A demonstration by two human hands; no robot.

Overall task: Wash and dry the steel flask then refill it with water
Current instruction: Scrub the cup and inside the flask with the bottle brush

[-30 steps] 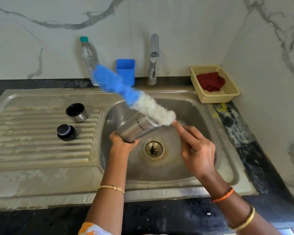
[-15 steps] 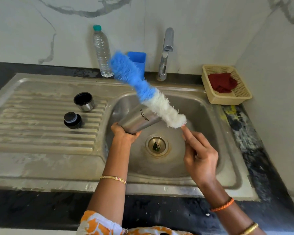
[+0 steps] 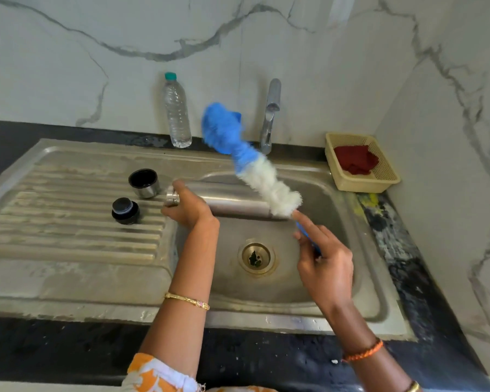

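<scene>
From the head camera, the left hand [image 3: 188, 207] curls round the steel flask [image 3: 235, 203] close to its neck, holding it on its side across the far part of the sink [image 3: 331, 278] basin, neck end toward the drainboard [image 3: 68, 222] and base toward the right hand. The right hand [image 3: 324, 254] grips the blue handle of the bottle brush [image 3: 252, 162], forefinger stretched out along it toward the bristles; the brush's white part passes over the flask's base end and its blue tuft rises beyond, blurred, hiding most of a blue container at the wall. Whether the bristles touch the flask cannot be told. Just beyond the left hand's fingers, on the drainboard, stands the steel cup lid [image 3: 144, 183], mouth up, and nearer, left of that hand, the black stopper [image 3: 125, 210]. The drain [image 3: 257, 257] lies between the two wrists. Beyond the hands, a plastic water bottle [image 3: 176, 114] stands upright at the wall, with the tap [image 3: 270, 117] to its right behind the brush. Farther right of the right hand, a yellow basket [image 3: 385, 176] on the counter holds a red cloth [image 3: 355, 162].
</scene>
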